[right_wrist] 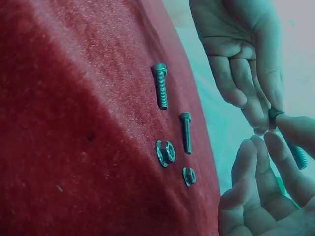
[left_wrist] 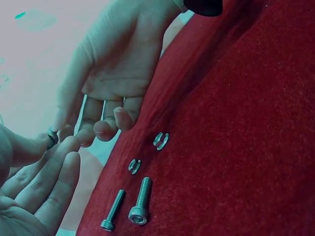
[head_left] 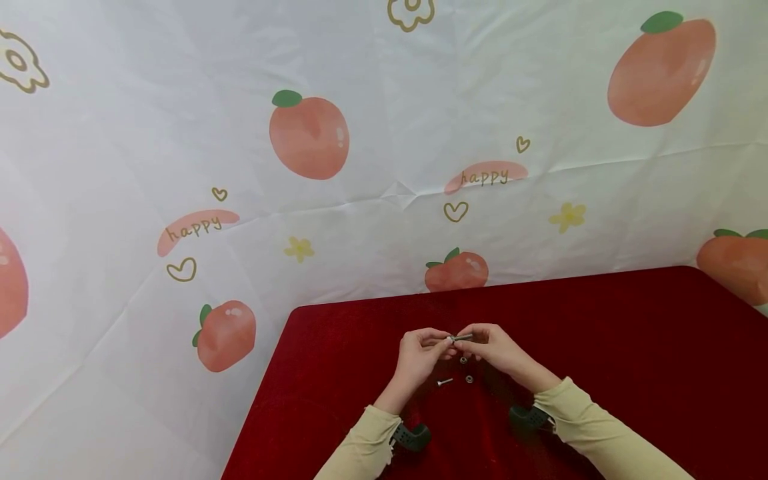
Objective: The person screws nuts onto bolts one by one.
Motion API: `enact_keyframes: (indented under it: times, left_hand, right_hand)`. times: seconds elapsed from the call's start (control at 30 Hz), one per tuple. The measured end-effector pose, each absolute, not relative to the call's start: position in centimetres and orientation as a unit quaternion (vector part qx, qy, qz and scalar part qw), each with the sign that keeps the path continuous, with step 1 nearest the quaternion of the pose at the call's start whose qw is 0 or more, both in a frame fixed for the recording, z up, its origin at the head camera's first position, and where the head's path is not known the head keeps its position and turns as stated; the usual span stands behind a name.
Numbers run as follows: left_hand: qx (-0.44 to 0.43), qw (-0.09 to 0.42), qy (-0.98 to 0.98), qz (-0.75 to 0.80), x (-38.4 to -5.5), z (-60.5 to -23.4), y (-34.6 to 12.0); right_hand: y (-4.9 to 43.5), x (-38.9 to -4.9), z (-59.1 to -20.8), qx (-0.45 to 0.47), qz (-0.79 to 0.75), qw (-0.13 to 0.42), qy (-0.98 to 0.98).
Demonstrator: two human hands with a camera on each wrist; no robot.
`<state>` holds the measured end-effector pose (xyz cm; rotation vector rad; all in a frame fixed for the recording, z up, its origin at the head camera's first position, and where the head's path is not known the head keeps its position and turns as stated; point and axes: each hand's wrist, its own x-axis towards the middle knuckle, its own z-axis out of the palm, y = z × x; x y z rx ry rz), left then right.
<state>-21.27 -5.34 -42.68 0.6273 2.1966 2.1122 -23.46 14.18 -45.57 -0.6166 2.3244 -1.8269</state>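
Between both hands is a metal bolt (head_left: 465, 337), its threaded shaft (right_wrist: 298, 155) showing past the right thumb. My right hand (head_left: 497, 348) pinches this bolt between thumb and fingers. The fingertips of my left hand (head_left: 417, 357) pinch its other end, where a small dark piece (right_wrist: 274, 114) shows; whether that is a nut or the bolt's head I cannot tell. Below the hands, on the red cloth, lie a larger socket-head bolt (left_wrist: 141, 204) and a smaller one (left_wrist: 113, 211). Near them are a larger flange nut (right_wrist: 166, 153) and a smaller flange nut (right_wrist: 188, 176).
A red cloth (head_left: 336, 387) covers the table. Behind it hangs a white sheet (head_left: 372, 133) printed with fruit and hearts, close along the table's far edge. Dark wrist devices (head_left: 413, 437) sit under both forearms.
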Motion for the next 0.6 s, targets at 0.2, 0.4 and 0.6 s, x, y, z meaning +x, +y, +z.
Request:
enact_keyframes:
  times: [0.2, 0.4, 0.6]
  left_hand:
    - [0.197, 0.018, 0.707, 0.679, -21.2, -42.7, -5.3]
    - [0.204, 0.017, 0.706, 0.678, -21.1, -42.5, -5.3]
    - [0.195, 0.016, 0.709, 0.678, -22.0, -43.8, -5.2]
  right_hand:
    - [14.2, -23.6, -45.6, -0.207, -0.611, 0.056, 0.762]
    - [13.9, -23.4, -45.5, -0.18, -0.605, 0.066, 0.773]
    - [14.0, -23.4, -45.5, -0.187, -0.621, 0.064, 0.759]
